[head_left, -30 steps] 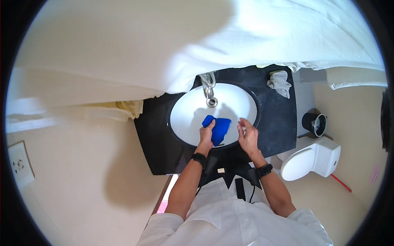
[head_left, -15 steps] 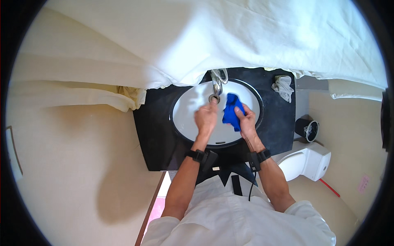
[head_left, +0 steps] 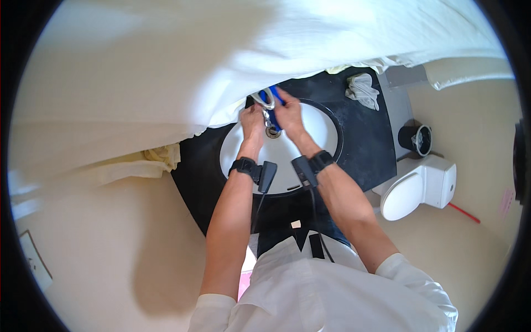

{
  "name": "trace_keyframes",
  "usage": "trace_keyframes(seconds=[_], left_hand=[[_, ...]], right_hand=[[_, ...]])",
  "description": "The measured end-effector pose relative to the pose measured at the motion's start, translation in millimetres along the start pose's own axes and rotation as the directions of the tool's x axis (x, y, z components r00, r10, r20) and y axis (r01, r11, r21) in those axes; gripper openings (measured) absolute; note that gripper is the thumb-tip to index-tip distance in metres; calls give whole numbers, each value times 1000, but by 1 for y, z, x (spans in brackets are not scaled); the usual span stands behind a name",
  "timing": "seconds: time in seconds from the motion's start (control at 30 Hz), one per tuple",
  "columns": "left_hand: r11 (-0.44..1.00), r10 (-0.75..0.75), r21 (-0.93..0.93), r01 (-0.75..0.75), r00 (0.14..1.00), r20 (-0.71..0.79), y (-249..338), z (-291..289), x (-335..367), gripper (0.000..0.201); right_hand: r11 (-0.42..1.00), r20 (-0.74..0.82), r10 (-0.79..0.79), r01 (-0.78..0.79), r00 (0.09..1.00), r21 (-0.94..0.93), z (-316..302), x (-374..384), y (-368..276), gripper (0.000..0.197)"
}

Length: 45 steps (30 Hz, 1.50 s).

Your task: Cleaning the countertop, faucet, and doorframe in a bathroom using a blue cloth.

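Observation:
A blue cloth [head_left: 276, 123] is pressed around the chrome faucet [head_left: 267, 102] at the back of the white oval sink [head_left: 232, 157]. My right hand [head_left: 289, 115] grips the cloth on the faucet's right side. On the left side of the faucet, my left hand [head_left: 252, 120] is close against it, its fingertips hidden and a little blurred. Part of the cloth is behind the faucet, out of sight. Below the spout, the round metal drain [head_left: 272, 133] shows between my wrists.
The sink is set in a black countertop [head_left: 362, 149], with a crumpled whitish cloth [head_left: 363, 91] at its back right. Pale draped fabric [head_left: 138, 72] hangs over the far side. To the right stand a black bin [head_left: 408, 136] and a white toilet [head_left: 402, 196].
Both hands have moved forward to the faucet. The blue cloth, held over the basin in my right hand before, now lies against the faucet. My view has shifted slightly.

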<state>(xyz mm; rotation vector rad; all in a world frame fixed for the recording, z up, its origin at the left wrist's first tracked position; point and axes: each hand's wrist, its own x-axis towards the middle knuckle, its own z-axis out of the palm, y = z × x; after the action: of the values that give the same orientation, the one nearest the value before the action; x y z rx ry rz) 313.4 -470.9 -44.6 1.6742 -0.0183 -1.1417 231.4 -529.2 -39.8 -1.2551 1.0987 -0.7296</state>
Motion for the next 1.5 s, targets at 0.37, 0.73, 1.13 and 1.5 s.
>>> trace_keyframes(seconds=[0.37,0.73,1.13,1.5], left_hand=[[938,78,346,-37,991,-105,6,-46,-27,25],[859,499,195,-474,860,-106,90,-57,0,37],[341,562,816,-466,797,221,101,-59,4,42],[639,192,768,-25,973,-129,103,-46,34,52]], right_hand=[[834,167,-251,301,953,-463,-24,-85,-6,32],[689,301,-461,551,835,-471,-6,-15,-77,31],[266,485,-436,623,758,-735,11,-39,-57,38],[418,461,-416,615,784,-668,9,-25,-62,44]])
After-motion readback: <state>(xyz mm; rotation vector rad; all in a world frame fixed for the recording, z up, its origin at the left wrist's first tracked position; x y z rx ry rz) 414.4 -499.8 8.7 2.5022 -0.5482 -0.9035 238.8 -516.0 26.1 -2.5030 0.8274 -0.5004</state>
